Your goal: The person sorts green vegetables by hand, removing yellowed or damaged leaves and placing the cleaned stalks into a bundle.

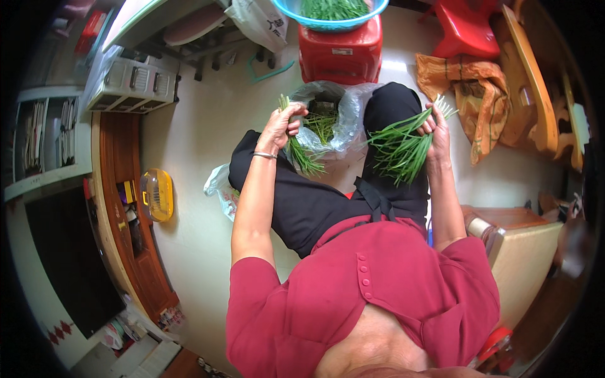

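Observation:
My left hand [282,124] grips a small bunch of green chives [301,156], its cut stems poking up above the fist and its leaves hanging below. In my right hand [438,130] is a larger bunch of chives [401,144]. Its white stem ends fan out past the fingers, while the leaves droop over my right knee. Between my knees stands a bin lined with a clear plastic bag [350,124], with loose green and yellowish scraps [322,126] inside. Beyond it, a blue basin [338,24] of chives [331,9] rests on a red plastic stool [339,54].
An orange woven sack [477,94] lies on the floor at the right, beside a wooden bench [531,85] and a red chair [465,28]. Left of my leg is a white plastic bag [221,186]. A yellow plastic case [158,194] sits near the wooden cabinet [153,279].

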Tool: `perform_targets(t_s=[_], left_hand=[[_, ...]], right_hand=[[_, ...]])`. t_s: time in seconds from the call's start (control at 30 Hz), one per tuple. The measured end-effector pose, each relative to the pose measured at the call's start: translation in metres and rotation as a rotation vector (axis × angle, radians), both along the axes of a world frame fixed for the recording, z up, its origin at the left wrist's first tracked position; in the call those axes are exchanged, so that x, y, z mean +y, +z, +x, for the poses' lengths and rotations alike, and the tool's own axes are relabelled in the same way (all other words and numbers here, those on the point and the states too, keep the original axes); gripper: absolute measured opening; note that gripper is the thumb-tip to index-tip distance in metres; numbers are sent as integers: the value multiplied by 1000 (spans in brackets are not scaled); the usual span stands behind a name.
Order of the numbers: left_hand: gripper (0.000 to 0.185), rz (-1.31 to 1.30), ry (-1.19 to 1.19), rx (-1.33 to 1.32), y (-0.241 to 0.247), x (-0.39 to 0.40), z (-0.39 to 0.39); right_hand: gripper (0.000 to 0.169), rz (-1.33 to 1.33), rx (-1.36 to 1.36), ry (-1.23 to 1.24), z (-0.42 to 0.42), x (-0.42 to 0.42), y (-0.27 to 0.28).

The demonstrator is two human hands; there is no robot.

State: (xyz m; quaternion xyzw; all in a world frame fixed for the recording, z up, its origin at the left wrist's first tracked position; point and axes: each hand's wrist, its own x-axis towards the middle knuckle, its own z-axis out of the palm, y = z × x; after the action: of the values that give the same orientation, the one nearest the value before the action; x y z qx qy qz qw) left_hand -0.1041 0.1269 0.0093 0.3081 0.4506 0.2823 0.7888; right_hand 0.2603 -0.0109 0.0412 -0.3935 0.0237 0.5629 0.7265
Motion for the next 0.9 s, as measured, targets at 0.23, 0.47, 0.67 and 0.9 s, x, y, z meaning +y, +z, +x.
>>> perform_targets(t_s=[0.23,0.47,0.67,0.9], left_hand=[[44,-114,-27,-274,-3,6,-7],[50,86,-242,437,-35,-6,14],[63,-119,-113,-104,-16,3,2],[60,-127,-125,-208,13,-7,-6]], right_hand=[[21,-29,-89,293,-39,36,20],[22,-65,-123,590,-83,59,-21],[22,-42,-260,682,-89,53,-26],[27,4,-470,842,-103,54,-24]])
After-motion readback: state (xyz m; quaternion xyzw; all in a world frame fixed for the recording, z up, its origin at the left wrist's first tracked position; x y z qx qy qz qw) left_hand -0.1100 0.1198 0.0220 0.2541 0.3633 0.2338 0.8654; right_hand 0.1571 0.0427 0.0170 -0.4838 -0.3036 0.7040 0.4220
